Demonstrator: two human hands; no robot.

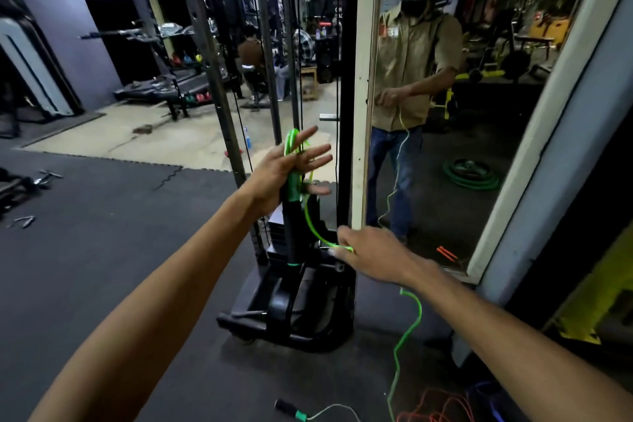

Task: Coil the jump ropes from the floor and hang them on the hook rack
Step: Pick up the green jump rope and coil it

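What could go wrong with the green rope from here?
The left hand has its fingers spread straight, so the loops around them could slip off. The rope trails from the right hand down to the floor beside the orange rope; pulling may snag the two together. The far handle lies on the floor and could catch the machine as slack comes in.

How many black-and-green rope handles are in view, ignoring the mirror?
2. One handle hangs from the left hand; the other lies on the floor near the bottom edge. Others may be hidden.
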